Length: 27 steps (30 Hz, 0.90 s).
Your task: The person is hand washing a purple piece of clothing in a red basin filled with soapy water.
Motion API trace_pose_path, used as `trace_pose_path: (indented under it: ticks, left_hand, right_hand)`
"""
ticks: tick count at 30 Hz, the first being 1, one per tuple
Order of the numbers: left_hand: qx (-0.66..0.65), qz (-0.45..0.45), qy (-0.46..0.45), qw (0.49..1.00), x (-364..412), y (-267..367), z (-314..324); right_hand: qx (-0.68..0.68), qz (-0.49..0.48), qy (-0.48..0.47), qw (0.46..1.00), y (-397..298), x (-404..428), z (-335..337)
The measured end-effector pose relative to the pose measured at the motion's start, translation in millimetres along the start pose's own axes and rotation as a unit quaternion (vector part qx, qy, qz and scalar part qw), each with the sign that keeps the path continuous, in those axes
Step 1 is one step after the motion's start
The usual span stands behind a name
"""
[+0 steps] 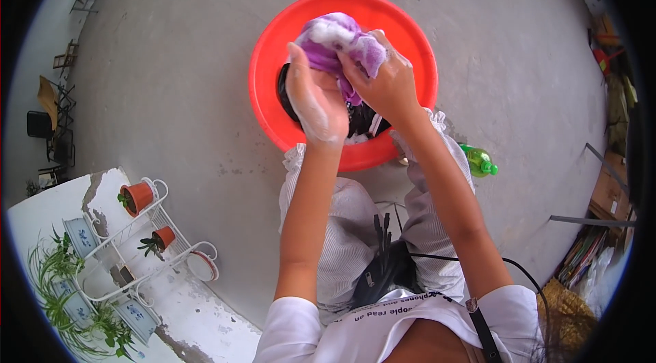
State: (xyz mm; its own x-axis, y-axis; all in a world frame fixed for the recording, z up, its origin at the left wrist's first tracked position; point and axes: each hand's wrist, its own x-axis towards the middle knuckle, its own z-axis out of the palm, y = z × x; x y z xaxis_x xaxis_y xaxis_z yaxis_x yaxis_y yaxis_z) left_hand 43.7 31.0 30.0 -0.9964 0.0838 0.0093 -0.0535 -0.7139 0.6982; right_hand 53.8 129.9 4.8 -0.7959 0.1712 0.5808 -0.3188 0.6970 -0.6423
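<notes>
A purple cloth (323,58) covered in white suds is held up over a red plastic basin (266,107). My right hand (387,78) pinches one end of it between thumb and fingers. My left hand (318,102) supports the cloth from the other side; its fingers are hidden behind the fabric, while its thumb stands free and points up. Foam coats the left thumb and wrist and the right knuckles. Beneath both hands, dark wet fabric (361,119) lies in the basin, partly covered from view.
A bottle of green liquid (477,160) is on the concrete floor (205,96), right of my knee. At lower left stands a white metal plant rack (169,230) with potted plants. Chairs (61,127) line the left wall. Cardboard (612,189) is stacked at right. A black cable (517,263) crosses my lap.
</notes>
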Motion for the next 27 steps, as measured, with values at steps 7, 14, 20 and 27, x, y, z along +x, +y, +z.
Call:
trace_pose_path:
  ticks: [7,14,20,27]
  left_hand:
    - [0.063,0.033,0.166,0.984,11.2,17.6,-4.3]
    - [0.349,0.066,0.018,0.935,9.9,12.3,-4.0]
    - [0.363,-0.047,-0.024,0.93,10.7,7.3,-3.8]
    - [0.3,-0.192,-0.008,0.934,14.6,10.0,-8.3]
  right_hand:
    - [0.155,0.1,-0.013,0.983,3.0,3.9,-8.5]
    - [0.21,0.207,0.07,0.953,6.6,11.6,-17.0]
    - [0.211,0.15,0.066,0.964,6.2,13.3,-15.7]
    - [0.007,-0.035,-0.026,0.999,-2.1,7.6,-15.1]
